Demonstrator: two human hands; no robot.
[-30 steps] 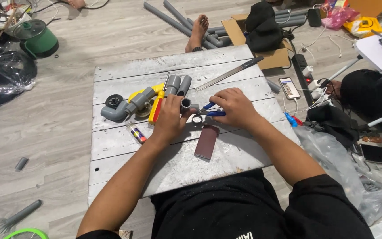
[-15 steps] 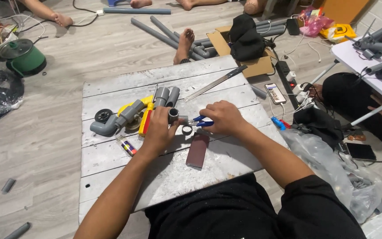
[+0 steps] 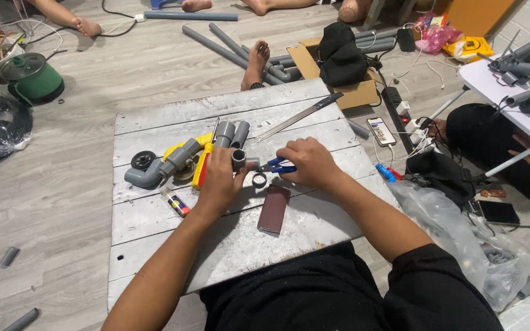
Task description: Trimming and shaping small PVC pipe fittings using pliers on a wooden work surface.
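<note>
Grey short plastic pipe piece (image 3: 238,159) is standing upright in my gripping left hand (image 3: 219,182); my right hand (image 3: 310,162) is squeezing blue-handled pliers (image 3: 279,166) just beside it.

Bright, even indoor light fills the scene, with no harsh glare. The pale counter (image 3: 154,214) shows a dull sheen, and soft, short shadows lie beneath the hands (image 3: 265,171). Focus is sharp in the middle; the wide lens bends and stretches the floor (image 3: 62,245) at the edges.
</note>
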